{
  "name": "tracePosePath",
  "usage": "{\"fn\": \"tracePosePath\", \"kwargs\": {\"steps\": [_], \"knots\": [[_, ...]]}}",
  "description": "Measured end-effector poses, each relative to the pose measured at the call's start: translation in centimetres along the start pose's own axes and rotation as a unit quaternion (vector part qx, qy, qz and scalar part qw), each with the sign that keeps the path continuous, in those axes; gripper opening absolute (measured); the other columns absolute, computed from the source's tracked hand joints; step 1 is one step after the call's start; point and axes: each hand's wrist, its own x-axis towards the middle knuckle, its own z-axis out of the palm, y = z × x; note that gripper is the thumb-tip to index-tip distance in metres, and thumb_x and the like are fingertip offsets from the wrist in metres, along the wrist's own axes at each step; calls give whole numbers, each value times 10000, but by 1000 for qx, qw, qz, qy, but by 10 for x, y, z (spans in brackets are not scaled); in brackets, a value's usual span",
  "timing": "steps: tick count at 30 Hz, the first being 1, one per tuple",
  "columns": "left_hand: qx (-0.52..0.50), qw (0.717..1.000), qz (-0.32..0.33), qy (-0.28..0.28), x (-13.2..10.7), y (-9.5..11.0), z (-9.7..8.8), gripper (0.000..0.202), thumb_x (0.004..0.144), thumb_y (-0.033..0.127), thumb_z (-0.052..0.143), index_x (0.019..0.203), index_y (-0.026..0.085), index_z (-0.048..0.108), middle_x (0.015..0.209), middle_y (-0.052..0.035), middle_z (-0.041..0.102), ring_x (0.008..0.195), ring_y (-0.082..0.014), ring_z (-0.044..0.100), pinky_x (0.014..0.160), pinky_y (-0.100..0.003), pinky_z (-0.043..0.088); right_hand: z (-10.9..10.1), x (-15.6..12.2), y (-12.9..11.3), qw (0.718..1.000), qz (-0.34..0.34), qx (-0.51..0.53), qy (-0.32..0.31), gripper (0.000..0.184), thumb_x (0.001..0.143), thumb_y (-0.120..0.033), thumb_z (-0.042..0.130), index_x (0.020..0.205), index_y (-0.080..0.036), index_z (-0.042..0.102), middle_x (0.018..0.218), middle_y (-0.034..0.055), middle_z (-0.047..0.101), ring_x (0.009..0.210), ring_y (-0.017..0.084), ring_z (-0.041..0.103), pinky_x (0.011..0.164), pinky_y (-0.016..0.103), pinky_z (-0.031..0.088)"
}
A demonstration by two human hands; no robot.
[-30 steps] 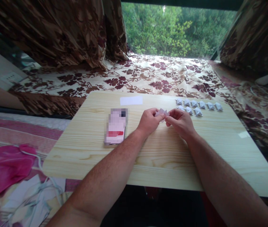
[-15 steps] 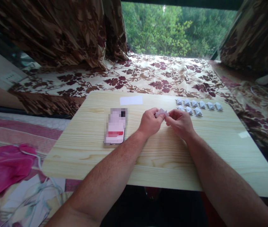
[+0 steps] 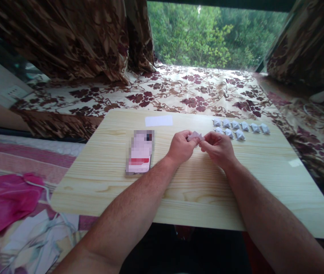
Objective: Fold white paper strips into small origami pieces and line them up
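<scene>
Both my hands meet over the middle of a light wooden table (image 3: pixel 196 190). My left hand (image 3: pixel 181 147) and my right hand (image 3: pixel 218 147) each pinch one side of a small folded piece of pale paper (image 3: pixel 195 136), held just above the tabletop. Fingers of both hands are closed on it. Beyond my right hand lie several small folded paper shapes (image 3: pixel 240 128) in two short rows. A flat white slip of paper (image 3: pixel 158 121) lies near the table's far edge.
A phone (image 3: pixel 139 152) lies flat on the table left of my left hand. Flowered cloth (image 3: pixel 179 89) covers the ledge behind the table, with curtains and a window beyond. A pink cloth (image 3: pixel 4 203) and a white cord lie at the lower left.
The folded paper and both hands have sunk slightly toward the table and pressed closer together; otherwise nothing has moved.
</scene>
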Motion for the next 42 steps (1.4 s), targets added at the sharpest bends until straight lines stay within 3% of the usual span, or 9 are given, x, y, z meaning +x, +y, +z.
{"fn": "tracePosePath", "kwargs": {"steps": [13, 18, 23, 31, 42], "knots": [[-6, 1000, -1, 9, -1, -1, 2, 206, 788, 352, 666, 734, 153, 669, 607, 12, 586, 562, -107, 496, 531, -245, 356, -1, 3, 1, 1000, 14, 9, 13, 156, 719, -255, 705, 630, -178, 604, 541, -10, 619, 481, 100, 497, 475, 240, 354], [-64, 997, -35, -23, 0, 4, 1, 252, 759, 394, 707, 728, 150, 652, 618, 10, 586, 546, -103, 503, 530, -246, 390, -4, 7, 4, 997, 49, 57, 25, 133, 708, -252, 700, 634, -169, 628, 520, -8, 623, 458, 100, 521, 481, 236, 396], [-143, 987, -65, -11, 2, 7, 0, 204, 744, 344, 705, 703, 154, 642, 588, 12, 569, 526, -98, 496, 529, -245, 406, -6, 9, 8, 992, 67, 101, 44, 90, 679, -225, 696, 631, -173, 640, 551, -7, 638, 447, 100, 526, 474, 238, 423], [-134, 989, -56, 10, 4, 0, 0, 224, 746, 345, 699, 644, 160, 625, 569, 6, 570, 507, -97, 484, 516, -250, 385, -6, 7, 2, 986, 87, 145, 8, 122, 680, -264, 722, 685, -181, 633, 593, -10, 652, 470, 104, 551, 489, 239, 453], [-73, 996, -44, -3, 2, 0, 1, 237, 763, 370, 685, 666, 161, 627, 556, 14, 560, 510, -101, 481, 522, -247, 374, -4, 5, 5, 994, 54, 100, -10, 235, 734, -371, 752, 681, -174, 634, 560, -5, 633, 501, 111, 553, 508, 243, 442]]}}
